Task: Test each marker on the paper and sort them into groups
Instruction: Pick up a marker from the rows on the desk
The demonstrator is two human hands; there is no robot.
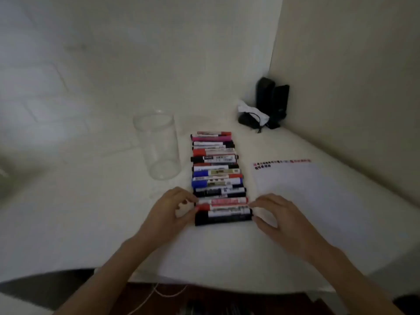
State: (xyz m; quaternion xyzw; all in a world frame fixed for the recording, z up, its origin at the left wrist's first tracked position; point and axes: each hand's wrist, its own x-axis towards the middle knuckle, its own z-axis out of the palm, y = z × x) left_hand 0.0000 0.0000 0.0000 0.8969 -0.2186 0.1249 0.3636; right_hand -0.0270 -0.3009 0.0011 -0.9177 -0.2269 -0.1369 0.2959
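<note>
Several markers (216,171) lie side by side in one column on the white table, with red, black, blue and pink caps. Nearest me is a black marker (223,217), and a red-capped marker (221,206) lies just behind it. My left hand (169,211) touches the left ends of these near markers with curled fingers. At their right ends my right hand (276,214) does the same. To the right of the column lies a white sheet of paper (316,201) with a row of small coloured test marks (281,163) along its far edge.
An empty clear jar (159,144) stands left of the markers. Black items with a white cloth and a cord (264,110) sit in the far corner by the wall. The table's front edge (204,285) runs near me, with a white cable below it.
</note>
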